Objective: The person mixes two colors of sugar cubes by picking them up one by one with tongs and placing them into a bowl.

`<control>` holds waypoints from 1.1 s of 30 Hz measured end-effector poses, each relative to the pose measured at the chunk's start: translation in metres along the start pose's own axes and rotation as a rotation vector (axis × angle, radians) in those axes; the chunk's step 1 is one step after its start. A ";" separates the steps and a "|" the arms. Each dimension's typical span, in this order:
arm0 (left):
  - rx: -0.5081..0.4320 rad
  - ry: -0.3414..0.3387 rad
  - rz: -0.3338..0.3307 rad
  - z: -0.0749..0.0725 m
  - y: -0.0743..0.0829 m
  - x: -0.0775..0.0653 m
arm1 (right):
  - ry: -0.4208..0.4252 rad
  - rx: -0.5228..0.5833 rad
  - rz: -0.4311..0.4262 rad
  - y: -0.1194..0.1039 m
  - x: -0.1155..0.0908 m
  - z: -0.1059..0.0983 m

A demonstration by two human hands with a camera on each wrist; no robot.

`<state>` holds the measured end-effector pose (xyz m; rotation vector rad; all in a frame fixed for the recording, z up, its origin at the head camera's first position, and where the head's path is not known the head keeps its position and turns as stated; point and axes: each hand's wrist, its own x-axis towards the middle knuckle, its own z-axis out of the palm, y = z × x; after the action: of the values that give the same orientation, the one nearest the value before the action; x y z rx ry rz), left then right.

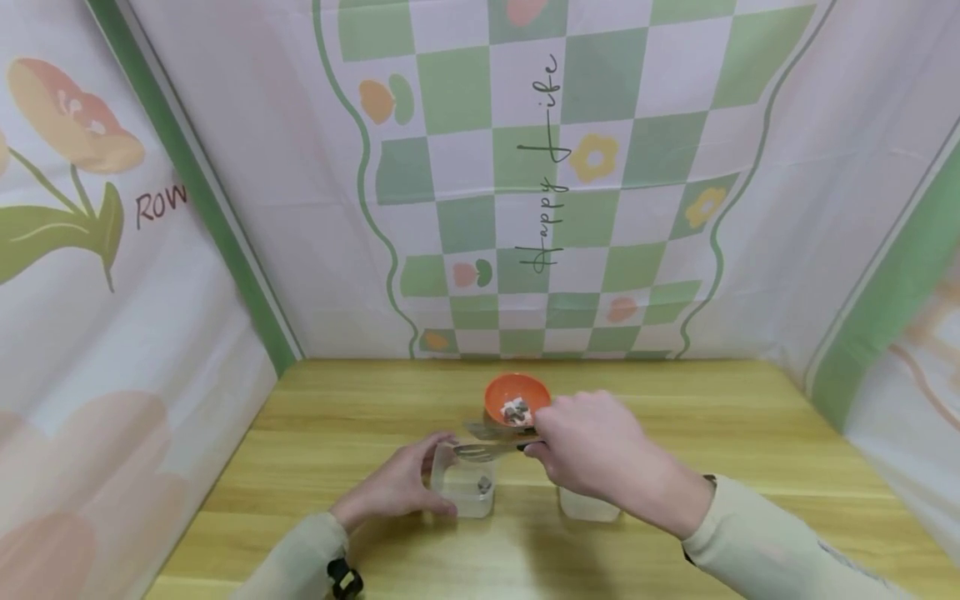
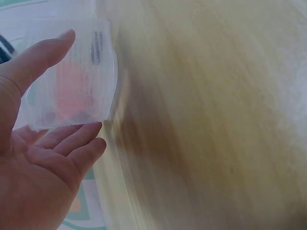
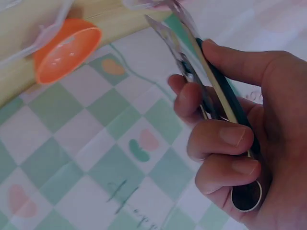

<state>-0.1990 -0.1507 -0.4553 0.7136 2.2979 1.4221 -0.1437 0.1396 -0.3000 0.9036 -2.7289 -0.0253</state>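
My left hand [image 1: 405, 479] holds a clear plastic container [image 1: 459, 497] by its sides on the wooden table. In the left wrist view the thumb lies along one wall of the container [image 2: 103, 72] and the fingers touch the opposite side. One small dark piece [image 1: 484, 483] lies inside it. My right hand [image 1: 596, 442] grips metal tongs [image 1: 487, 452] with dark handles, their slotted tips spread apart above that container. In the right wrist view the fingers curl round the tongs [image 3: 225, 96]. Whether anything sits between the tips cannot be told.
An orange bowl [image 1: 517, 387] with white and dark pieces [image 1: 516, 411] stands behind the tongs. A second clear container [image 1: 588, 506] is partly hidden under my right hand. Patterned cloth [image 1: 457, 167] hangs along the back and sides of the wooden table [image 1: 337, 408].
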 end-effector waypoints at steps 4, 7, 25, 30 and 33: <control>0.002 -0.007 0.002 0.000 0.000 0.000 | -0.048 -0.077 -0.030 -0.013 0.012 -0.005; 0.006 -0.012 0.003 0.000 0.000 0.001 | -0.076 -0.164 -0.061 -0.023 0.020 -0.005; 0.027 -0.012 0.039 0.000 -0.002 0.000 | -0.284 -0.480 -0.005 -0.074 0.071 0.005; 0.027 -0.009 0.066 0.000 -0.002 0.000 | -0.298 -0.460 -0.005 -0.076 0.079 0.005; 0.039 -0.010 0.070 0.000 -0.002 0.000 | -0.322 -0.430 -0.008 -0.076 0.084 0.007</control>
<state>-0.1993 -0.1514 -0.4567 0.8186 2.3205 1.4036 -0.1661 0.0281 -0.2932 0.8381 -2.8271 -0.7893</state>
